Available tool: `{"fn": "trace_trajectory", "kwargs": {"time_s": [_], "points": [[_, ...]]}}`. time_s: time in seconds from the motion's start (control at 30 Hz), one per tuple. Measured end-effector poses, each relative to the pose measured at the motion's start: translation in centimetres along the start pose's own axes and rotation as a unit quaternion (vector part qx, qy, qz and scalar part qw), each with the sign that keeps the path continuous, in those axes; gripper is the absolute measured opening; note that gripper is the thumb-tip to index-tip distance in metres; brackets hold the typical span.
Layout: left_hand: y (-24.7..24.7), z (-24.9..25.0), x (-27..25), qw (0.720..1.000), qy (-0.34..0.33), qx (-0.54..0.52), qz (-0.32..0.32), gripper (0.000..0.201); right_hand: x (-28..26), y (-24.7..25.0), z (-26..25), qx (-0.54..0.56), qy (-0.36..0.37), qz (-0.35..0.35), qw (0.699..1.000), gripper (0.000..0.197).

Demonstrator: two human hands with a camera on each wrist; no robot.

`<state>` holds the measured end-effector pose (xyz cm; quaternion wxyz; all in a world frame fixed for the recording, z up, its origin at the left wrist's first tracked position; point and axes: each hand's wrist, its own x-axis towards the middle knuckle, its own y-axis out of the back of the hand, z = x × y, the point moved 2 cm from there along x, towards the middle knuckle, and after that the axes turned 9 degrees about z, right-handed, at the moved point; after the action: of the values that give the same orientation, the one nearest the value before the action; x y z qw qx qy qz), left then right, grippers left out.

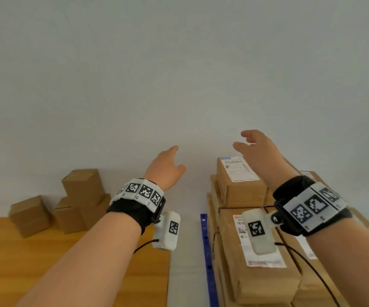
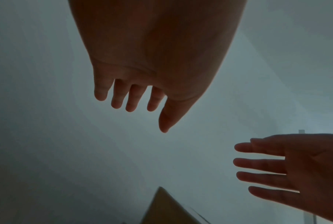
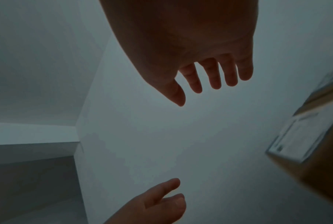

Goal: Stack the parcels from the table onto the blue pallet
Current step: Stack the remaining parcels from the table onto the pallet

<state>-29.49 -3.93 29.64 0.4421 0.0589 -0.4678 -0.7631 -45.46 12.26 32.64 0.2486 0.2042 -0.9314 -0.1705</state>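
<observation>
Both hands are raised in front of the white wall and hold nothing. My left hand [image 1: 168,165] hovers over the gap between table and pallet, its fingers [image 2: 131,100] straight and spread. My right hand [image 1: 256,147] is above the top parcel [image 1: 241,180] of the stack, its fingers [image 3: 215,74] loosely extended. Several brown labelled parcels [image 1: 261,251] are stacked on the blue pallet [image 1: 206,251], of which only the left edge shows. Three plain brown parcels [image 1: 77,202] sit at the back of the wooden table [image 1: 35,262].
The white wall stands close behind table and pallet. A narrow strip of grey floor [image 1: 185,273] separates the table's right edge from the pallet. Cables hang from both wrist cameras.
</observation>
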Motion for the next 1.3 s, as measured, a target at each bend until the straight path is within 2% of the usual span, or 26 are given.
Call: {"fn": "trace_trajectory", "kwargs": {"time_s": [0.23,0.43,0.6,0.87,1.3], "points": [[7.0,-12.8,-2.8,0.998,0.053,0.02,-0.015,0.062,-5.5,-12.2,-6.1,0.019,-0.025,-0.06,0.998,0.046],[11.6,-24.2,-5.9,0.992,0.11,0.045,-0.036,0.062,-11.4,-22.0,-8.3,0.02,-0.076,-0.133,0.988,0.049],[13.9,-31.5,-7.7,0.986,0.152,0.048,-0.05,0.064,-15.0,-28.6,-9.8,0.012,-0.118,-0.174,0.978,0.05],[15.3,-38.0,-6.5,0.978,0.208,0.017,-0.028,0.06,-16.3,-37.5,-11.3,0.009,-0.139,-0.24,0.961,0.051],[13.2,-44.7,4.5,0.961,0.274,-0.036,-0.013,0.058,-8.7,-51.9,-9.8,0.028,-0.169,-0.291,0.941,0.056]]}}
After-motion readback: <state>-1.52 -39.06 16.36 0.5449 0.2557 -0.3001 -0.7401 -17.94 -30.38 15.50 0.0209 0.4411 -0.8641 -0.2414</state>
